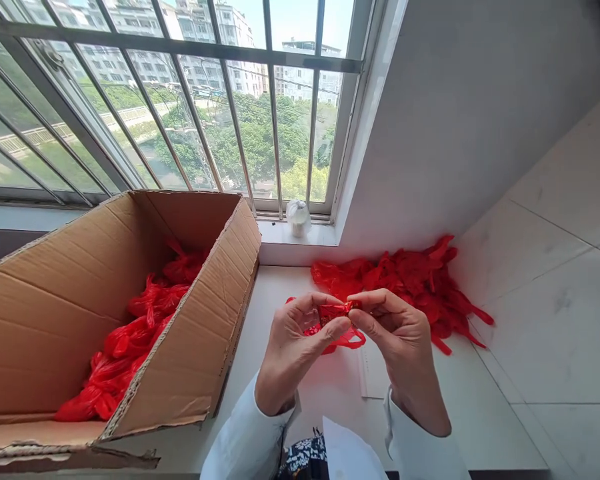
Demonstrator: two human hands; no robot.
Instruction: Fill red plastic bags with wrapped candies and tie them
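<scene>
- A person in white sleeves stands at a white desk (480,427) by a barred window, both hands raised in front of the chest.
- Between the two hands sits a small folded red plastic bag (336,312), its long axis running sideways from one hand to the other, nearly level.
- The left hand (293,353) pinches the bag's left end; its fingers (330,331) are closed narrow on it, thumb below.
- The right hand (405,347) pinches the right end in the same way, thumb and forefinger close together. Both hands are equally near; neither leads.
- A loose loop of red plastic hangs just beneath the fingers.
- Beyond the fingers, a heap of red bags (410,280) lies against the wall.
- To the left of the fingers, an open cardboard box (200,347) holds more red bags.
</scene>
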